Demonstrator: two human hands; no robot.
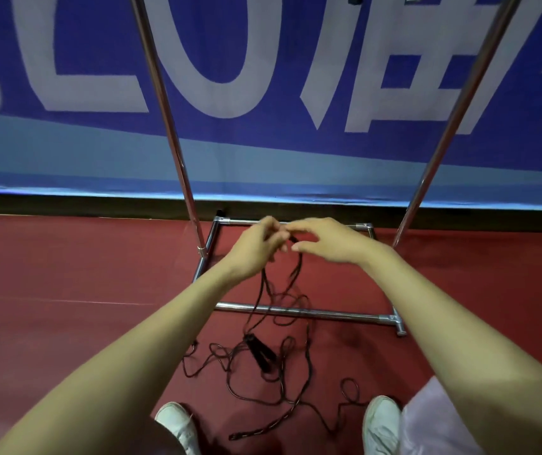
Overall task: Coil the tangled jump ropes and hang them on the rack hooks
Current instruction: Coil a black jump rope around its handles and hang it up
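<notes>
Down by the shoes (177, 421): white sneakers are standing on the red floor (66, 274), toes pointing at the mess; the floor is looking smooth and matte

Jump ropes (263, 357): thin dark cords are sprawling in loose loops just past the toes, with a braided-looking end lying nearest; nothing is looking coiled yet, so basically the whole job is waiting

Handles (258, 351): two slim black grips are lying side by side in the middle of the tangle

Left hand (256, 247): fingers are curling round a couple of strands, holding them up off the floor above the rack base

Right hand (325, 241): fingers are reaching mostly straight toward the left one, thumb apart, tips right by the cord; it isn't gripping anything as far as I can tell, bit blurry though

Rack (345, 315): shiny chrome tubes are forming a rectangular base, two uprights running up out of frame; hooks aren't showing clearly, and I'm not seeing any rope hanging

Banner (99, 60): blue sheet with big pale letters is hanging behind it all
</notes>
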